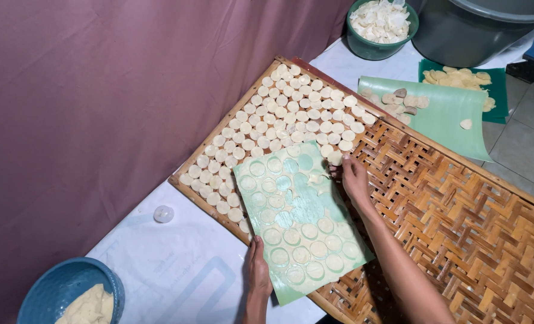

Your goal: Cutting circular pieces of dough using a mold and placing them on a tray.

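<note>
R hand pinches a pale dough disc at the far edge of the green plastic sheet, fingertips closed on it, just by the last filled row on the woven bamboo tray. L hand clamps the near edge of the same sheet, thumb on top, holding it flat across the tray's near rail.

Sheet: approx two dozen discs left stuck on it, mostly toward the L-hand side; bare patches + torn scraps close to the R hand, so that end looks already stripped.

Beyond the R hand, away from the person: tray section packed w/ laid-out discs in tight rows. To the R hand's right: long stretch of bare weave, well over half the tray unfilled. Judgement: roughly a third of the tray done, this sheet about half cleared.

Further out past the grip: second green sheet curled on the tray's far end w/ a few discs, a darker green sheet w/ yellowish pieces, green bowl of scraps, big grey tub. Near the L hand's side: blue basket w/ dough, small round lid on the white table cover. Mauve curtain behind.
</note>
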